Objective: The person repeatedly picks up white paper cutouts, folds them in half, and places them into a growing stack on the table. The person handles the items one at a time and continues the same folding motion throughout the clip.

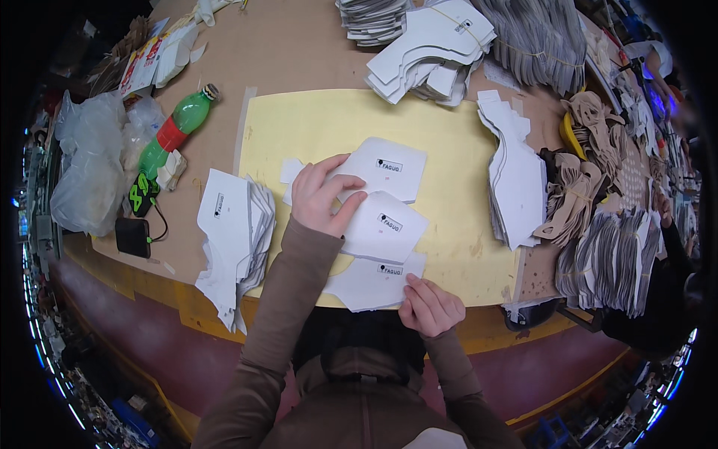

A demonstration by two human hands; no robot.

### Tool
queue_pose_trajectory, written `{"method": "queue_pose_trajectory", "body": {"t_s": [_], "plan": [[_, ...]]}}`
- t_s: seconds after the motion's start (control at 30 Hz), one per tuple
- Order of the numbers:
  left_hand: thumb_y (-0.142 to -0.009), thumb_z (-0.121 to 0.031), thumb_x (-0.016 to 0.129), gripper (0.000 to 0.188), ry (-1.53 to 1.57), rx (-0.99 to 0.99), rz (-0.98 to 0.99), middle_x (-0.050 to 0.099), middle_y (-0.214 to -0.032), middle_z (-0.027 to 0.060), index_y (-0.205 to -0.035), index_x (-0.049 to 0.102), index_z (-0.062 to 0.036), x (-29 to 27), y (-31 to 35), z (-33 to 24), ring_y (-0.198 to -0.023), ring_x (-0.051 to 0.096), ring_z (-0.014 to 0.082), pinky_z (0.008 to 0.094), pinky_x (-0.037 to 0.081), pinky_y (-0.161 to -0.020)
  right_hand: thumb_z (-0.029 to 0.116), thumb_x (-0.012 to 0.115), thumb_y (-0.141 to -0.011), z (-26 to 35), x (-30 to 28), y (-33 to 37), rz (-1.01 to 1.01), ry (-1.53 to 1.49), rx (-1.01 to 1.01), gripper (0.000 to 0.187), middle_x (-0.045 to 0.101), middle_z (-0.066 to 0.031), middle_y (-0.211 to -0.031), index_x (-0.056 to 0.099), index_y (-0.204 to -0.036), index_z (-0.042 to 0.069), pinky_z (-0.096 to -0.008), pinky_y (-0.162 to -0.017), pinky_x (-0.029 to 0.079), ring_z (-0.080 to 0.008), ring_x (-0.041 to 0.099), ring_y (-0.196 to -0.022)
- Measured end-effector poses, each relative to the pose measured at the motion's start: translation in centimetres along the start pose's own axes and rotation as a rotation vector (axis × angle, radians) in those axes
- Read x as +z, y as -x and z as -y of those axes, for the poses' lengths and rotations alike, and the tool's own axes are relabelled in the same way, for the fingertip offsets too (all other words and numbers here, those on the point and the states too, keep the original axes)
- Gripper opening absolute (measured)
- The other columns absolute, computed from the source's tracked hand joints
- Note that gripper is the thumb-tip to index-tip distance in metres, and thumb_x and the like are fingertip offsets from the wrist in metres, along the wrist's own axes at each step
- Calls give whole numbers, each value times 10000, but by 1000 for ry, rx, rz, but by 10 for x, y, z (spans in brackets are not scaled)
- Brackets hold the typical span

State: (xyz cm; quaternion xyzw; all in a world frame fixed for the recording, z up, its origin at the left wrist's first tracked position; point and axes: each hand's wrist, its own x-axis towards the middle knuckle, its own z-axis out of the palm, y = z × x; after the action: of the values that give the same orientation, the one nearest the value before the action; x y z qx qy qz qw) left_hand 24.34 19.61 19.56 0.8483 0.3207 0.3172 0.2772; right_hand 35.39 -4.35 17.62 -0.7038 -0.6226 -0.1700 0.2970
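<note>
Three white flat cut pieces, each with a small printed label, lie overlapping in a column on the yellow sheet: an upper piece (388, 183), a middle piece (383, 237) and a lowest piece (374, 288) at the table's near edge. My left hand (320, 198) rests over the left edges of the upper and middle pieces, thumb and fingers apart. With thumb and fingers closed, my right hand (432, 305) pinches the right edge of the lowest piece. Part of another white piece (290, 171) shows left of my left hand.
White piece stacks stand left (228, 217) and right (516, 179); banded bundles (434, 45) lie at the back. A green bottle (183, 120), plastic bag (90, 172) and black power bank (133, 237) are left. Brown pieces (576, 194) and grey bundles (606, 258) lie right, near another person (651, 314).
</note>
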Motion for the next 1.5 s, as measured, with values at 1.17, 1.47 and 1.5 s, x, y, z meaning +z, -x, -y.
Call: {"method": "queue_pose_trajectory", "body": {"t_s": [1.17, 1.47, 1.5], "plan": [[-800, -164, 782, 143, -11, 1, 20, 652, -1268, 94, -932, 745, -124, 0, 2, 3, -1135, 589, 317, 436, 391, -1044, 181, 661, -867, 1, 0, -1, -1, -15, -2, 101, 781, 6, -1035, 743, -892, 128, -241, -706, 503, -135, 713, -856], [-795, -162, 785, 148, 15, -14, 33, 651, -1271, 96, -930, 743, -115, 0, 1, 3, -1124, 590, 312, 440, 398, -1038, 189, 668, -858, 0, 0, -1, -7, -3, -5, 99, 779, 15, -1047, 744, -887, 135, -229, -682, 491, -124, 715, -860], [-794, -161, 785, 150, 16, -17, 35, 651, -1272, 96, -931, 743, -115, 0, 1, 3, -1123, 589, 313, 440, 398, -1038, 198, 674, -853, 0, 0, -1, -10, 3, -7, 97, 778, 24, -1060, 744, -888, 142, -215, -670, 482, -109, 718, -869]]}}
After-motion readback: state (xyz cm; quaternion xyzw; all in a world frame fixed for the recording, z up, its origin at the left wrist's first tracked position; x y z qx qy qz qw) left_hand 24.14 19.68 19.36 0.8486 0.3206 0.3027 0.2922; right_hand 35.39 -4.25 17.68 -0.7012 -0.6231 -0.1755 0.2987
